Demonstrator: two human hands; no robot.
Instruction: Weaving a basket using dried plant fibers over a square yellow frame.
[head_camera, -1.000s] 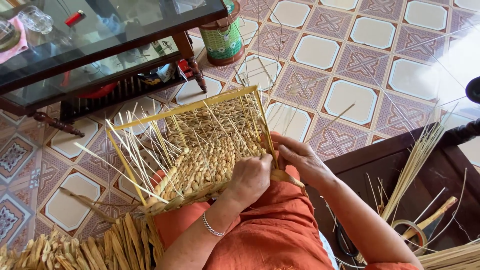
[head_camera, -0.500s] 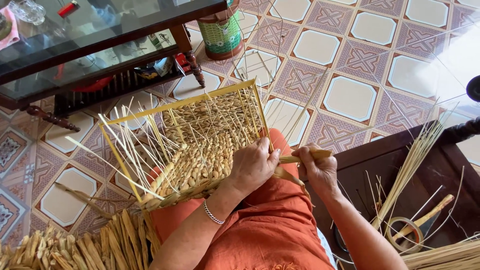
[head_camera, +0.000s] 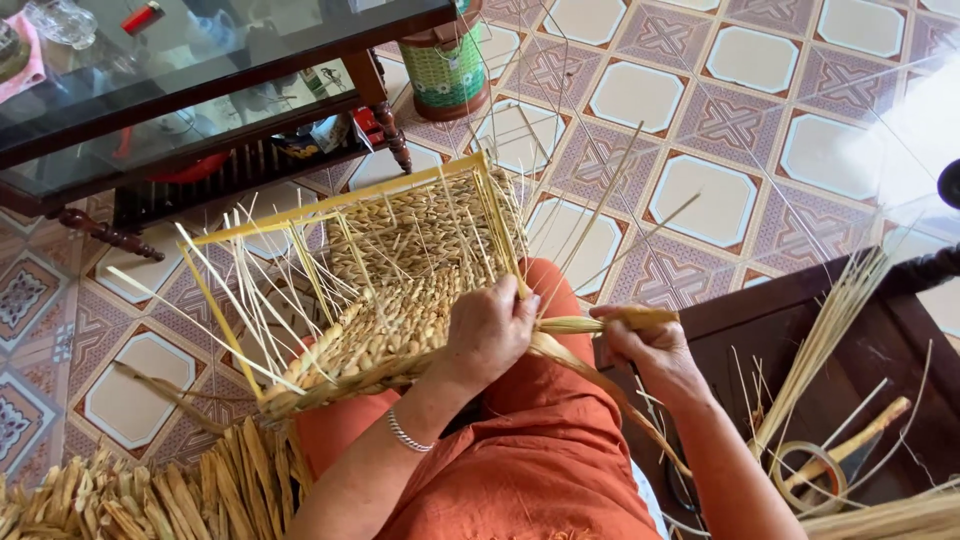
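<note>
Two hands on one job: left hand (head_camera: 490, 335) clamps the near corner of the half-woven basket (head_camera: 400, 290), pinning it on the lap so the weave stays tight. Right hand (head_camera: 640, 345), at 3 o'clock of it, is closed on a twisted fibre strand (head_camera: 600, 323), pulled taut and level, running straight into the basket edge. Basket: rectangular yellow frame, stiff pale stakes fanning up, plaited dry straw-coloured rows, coarse and ribbed. Bundle of cut fibre (head_camera: 140, 495) at 7 o'clock on the patterned tile floor (head_camera: 740, 110). Tape roll (head_camera: 805, 475) at 4 o'clock on the dark bench.
</note>
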